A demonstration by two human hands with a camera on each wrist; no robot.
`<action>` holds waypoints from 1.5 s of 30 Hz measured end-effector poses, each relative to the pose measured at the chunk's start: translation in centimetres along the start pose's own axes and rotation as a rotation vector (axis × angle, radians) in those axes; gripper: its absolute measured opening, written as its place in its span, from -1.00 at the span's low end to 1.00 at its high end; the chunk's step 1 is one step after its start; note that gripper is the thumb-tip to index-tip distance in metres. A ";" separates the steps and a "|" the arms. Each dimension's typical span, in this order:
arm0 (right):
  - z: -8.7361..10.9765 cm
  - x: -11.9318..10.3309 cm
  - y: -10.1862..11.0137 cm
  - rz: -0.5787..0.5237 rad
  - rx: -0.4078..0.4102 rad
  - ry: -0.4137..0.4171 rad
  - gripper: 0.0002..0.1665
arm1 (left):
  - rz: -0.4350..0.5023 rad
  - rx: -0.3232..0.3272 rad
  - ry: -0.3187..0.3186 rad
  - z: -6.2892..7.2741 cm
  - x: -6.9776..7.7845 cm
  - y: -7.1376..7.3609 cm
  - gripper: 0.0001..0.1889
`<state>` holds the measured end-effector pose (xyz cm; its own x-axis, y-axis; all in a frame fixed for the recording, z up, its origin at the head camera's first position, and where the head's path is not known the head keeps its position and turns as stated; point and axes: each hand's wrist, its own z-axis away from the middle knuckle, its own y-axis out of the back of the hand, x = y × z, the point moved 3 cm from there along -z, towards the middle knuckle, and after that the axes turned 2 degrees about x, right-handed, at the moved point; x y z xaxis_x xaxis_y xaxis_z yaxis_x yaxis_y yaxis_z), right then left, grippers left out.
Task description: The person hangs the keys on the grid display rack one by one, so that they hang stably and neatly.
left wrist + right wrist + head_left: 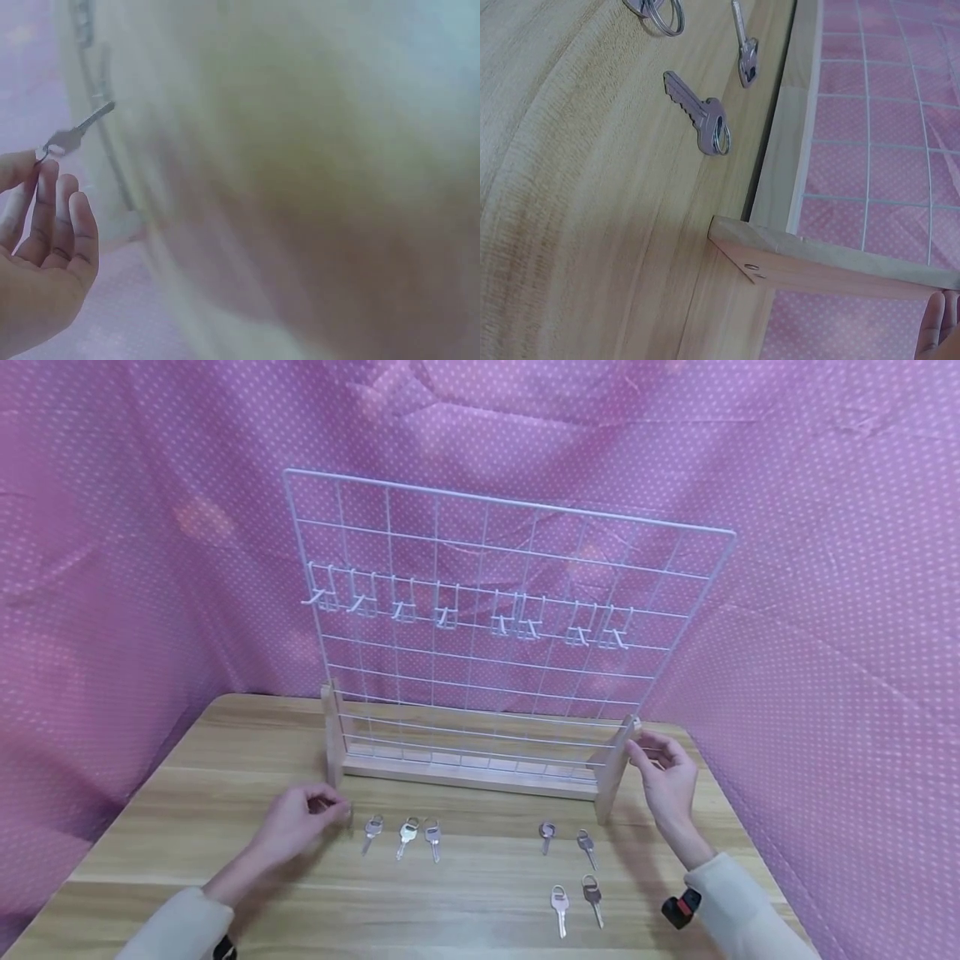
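In the left wrist view, a silver key [67, 140] hangs out from my left hand [298, 817], its small ring pinched between thumb and index finger. That hand is low over the table, left of a row of three keys [408, 837]. My right hand [670, 777] is at the right wooden upright [613, 772] of a white wire grid rack [465, 656]; its fingertips are right at the upright's outer side and hold no key. More keys with rings lie on the right, including a key [697, 116] near the rack's base.
Several white hooks [446, 617] hang in a row across the grid. The rack's wooden base [472, 778] stands toward the back of the wooden table [187, 793]. Pink dotted cloth [825, 610] surrounds the table at the back and both sides.
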<state>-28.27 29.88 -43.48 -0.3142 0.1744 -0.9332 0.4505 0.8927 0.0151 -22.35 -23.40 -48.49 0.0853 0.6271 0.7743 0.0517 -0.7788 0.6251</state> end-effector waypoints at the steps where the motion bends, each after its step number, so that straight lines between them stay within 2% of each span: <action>1: 0.0 0.0 0.0 0.007 0.001 0.003 -0.62 | 0.010 0.011 -0.006 -0.1 0.5 0.3 -0.90; 8: -0.1 -0.1 0.2 0.025 -0.001 0.012 -0.63 | 0.079 0.097 -0.051 -0.8 4.5 3.2 -0.82; 16: 0.0 -0.1 0.1 -0.005 -0.001 0.001 -0.63 | 0.085 0.184 -0.161 -1.6 9.0 7.6 -0.79; 23: 0.1 0.0 0.1 -0.011 0.005 0.003 -0.63 | 0.156 0.247 -0.245 -2.2 12.4 11.0 -0.78; 30: 0.1 0.0 0.0 -0.016 0.001 0.013 -0.62 | 0.194 0.296 -0.283 -3.2 14.9 14.6 -0.92; 35: 0.1 0.0 0.0 -0.008 0.005 0.022 -0.64 | 0.227 0.333 -0.289 -3.9 16.6 16.4 -0.97; 41: 0.1 0.1 -0.3 -0.039 0.007 0.013 -0.62 | 0.231 0.370 -0.307 -4.8 18.0 17.8 -0.93; 45: 0.2 0.1 -0.2 -0.040 0.025 0.019 -0.65 | 0.256 0.379 -0.286 -5.8 18.2 18.0 -0.94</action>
<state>-28.24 29.60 -43.61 -0.3483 0.1469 -0.9258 0.4578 0.8885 -0.0313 -25.66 -25.98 -22.55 0.4073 0.4292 0.8062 0.3447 -0.8896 0.2995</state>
